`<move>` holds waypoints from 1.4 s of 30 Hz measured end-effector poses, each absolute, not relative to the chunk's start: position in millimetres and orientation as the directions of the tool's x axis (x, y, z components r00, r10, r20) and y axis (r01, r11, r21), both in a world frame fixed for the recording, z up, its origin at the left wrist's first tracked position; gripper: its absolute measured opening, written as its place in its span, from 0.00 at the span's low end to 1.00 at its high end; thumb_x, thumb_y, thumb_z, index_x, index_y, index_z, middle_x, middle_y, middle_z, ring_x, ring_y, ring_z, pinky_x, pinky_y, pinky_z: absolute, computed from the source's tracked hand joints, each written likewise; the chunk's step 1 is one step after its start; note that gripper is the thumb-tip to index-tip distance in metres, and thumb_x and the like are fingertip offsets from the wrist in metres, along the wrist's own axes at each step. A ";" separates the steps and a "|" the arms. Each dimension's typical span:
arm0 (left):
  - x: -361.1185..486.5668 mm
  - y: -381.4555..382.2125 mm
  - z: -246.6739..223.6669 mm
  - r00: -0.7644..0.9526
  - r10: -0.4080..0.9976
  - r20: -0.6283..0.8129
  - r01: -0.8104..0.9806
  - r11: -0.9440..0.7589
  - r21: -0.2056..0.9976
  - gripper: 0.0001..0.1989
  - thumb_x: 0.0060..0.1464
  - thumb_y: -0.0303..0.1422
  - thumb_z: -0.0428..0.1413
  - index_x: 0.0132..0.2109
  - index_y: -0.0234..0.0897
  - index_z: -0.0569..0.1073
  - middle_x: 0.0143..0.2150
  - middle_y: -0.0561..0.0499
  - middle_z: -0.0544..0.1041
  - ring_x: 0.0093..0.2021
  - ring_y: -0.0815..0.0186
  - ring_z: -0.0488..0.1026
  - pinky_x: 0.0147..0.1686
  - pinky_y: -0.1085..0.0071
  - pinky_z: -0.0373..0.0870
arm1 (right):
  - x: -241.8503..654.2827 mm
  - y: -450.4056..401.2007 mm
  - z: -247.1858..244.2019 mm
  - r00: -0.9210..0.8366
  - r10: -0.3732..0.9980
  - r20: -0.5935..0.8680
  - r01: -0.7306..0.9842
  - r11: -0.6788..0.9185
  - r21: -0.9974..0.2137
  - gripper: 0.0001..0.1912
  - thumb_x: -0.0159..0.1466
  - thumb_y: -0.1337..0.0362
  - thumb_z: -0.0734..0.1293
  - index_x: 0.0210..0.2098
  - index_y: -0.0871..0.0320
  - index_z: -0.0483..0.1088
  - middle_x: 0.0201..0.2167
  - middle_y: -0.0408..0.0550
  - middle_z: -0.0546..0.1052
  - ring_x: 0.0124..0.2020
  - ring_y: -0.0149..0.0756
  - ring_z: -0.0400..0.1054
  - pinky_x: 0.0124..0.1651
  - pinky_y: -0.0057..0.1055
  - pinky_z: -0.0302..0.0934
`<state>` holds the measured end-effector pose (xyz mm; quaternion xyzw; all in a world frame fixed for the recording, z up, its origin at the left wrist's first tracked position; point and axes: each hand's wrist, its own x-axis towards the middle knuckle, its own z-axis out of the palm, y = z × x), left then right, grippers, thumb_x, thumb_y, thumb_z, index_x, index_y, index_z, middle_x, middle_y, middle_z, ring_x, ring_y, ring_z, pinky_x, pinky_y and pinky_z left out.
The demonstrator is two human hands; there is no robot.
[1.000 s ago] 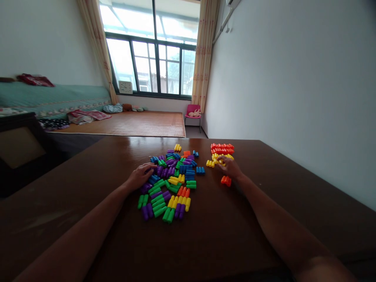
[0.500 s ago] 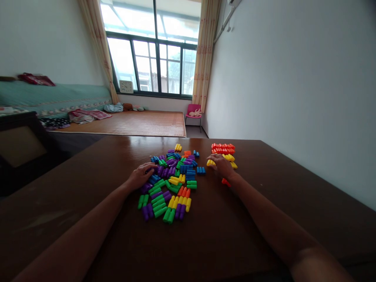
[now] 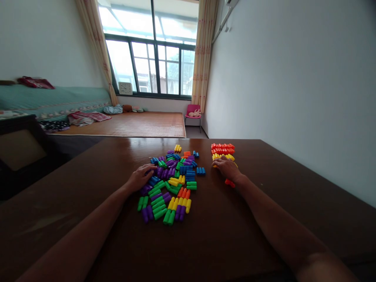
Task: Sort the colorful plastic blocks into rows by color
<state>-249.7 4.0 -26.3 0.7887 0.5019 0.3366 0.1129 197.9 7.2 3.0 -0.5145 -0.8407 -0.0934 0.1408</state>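
Observation:
Several purple, blue, green, yellow and orange plastic pieces lie in a loose pile, with purple pieces point(image 3: 166, 172) near its middle. My left hand point(image 3: 141, 175) rests at the pile's left edge, fingers bent over the purple and blue pieces. Right of the pile, red-orange pieces point(image 3: 223, 149) form two rows, with a yellow row point(image 3: 227, 157) in front. My right hand point(image 3: 225, 166) is closed on a yellow piece point(image 3: 215, 165) just in front of that row; the fingers partly cover it. One red-orange piece point(image 3: 230, 183) lies by my right wrist.
The brown table point(image 3: 223, 231) spans the foreground. Blue pieces point(image 3: 201, 171) lie between the pile and the rows. Beyond the table stand a mat-covered bed point(image 3: 147, 122) and a pink chair point(image 3: 193, 109); a white wall point(image 3: 288, 86) runs along the right.
My right hand has moved a little to the right with the yellow piece, closer to the yellow row. The red-orange piece by the wrist has shifted slightly right. My left hand has hardly moved.

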 end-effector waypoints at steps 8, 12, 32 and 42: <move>-250.9 6.5 -29.7 0.283 0.868 0.408 0.721 -0.473 0.506 0.21 0.55 0.47 0.48 0.47 0.42 0.77 0.54 0.48 0.75 0.55 0.57 0.70 0.58 0.61 0.63 | 286.0 12.9 4.3 0.049 0.923 0.382 0.909 0.117 -0.400 0.09 0.60 0.60 0.64 0.36 0.56 0.73 0.34 0.47 0.78 0.33 0.34 0.72 0.39 0.30 0.64; -251.7 6.0 -29.6 0.283 0.868 0.408 0.722 -0.473 0.505 0.21 0.56 0.48 0.48 0.47 0.43 0.77 0.54 0.48 0.75 0.55 0.57 0.70 0.58 0.61 0.63 | 302.9 16.5 -13.3 0.115 0.964 0.239 0.877 0.014 -0.480 0.10 0.52 0.62 0.72 0.33 0.57 0.72 0.33 0.47 0.79 0.34 0.36 0.73 0.38 0.30 0.66; -246.9 2.4 -24.3 0.009 0.894 0.448 0.552 -0.378 0.743 0.24 0.58 0.47 0.44 0.41 0.36 0.78 0.49 0.44 0.77 0.52 0.57 0.71 0.56 0.59 0.65 | 78.4 56.3 25.9 -0.616 0.719 0.321 0.766 0.641 0.034 0.19 0.64 0.68 0.59 0.54 0.55 0.68 0.54 0.52 0.72 0.55 0.42 0.63 0.54 0.38 0.60; -247.8 3.4 -31.7 0.008 0.881 0.473 0.546 -0.400 0.736 0.20 0.60 0.43 0.43 0.39 0.40 0.78 0.45 0.44 0.78 0.48 0.58 0.73 0.51 0.63 0.68 | -4.0 166.1 8.8 -0.579 0.796 0.174 0.815 0.563 0.137 0.23 0.59 0.66 0.67 0.54 0.50 0.69 0.64 0.50 0.61 0.59 0.48 0.60 0.56 0.43 0.59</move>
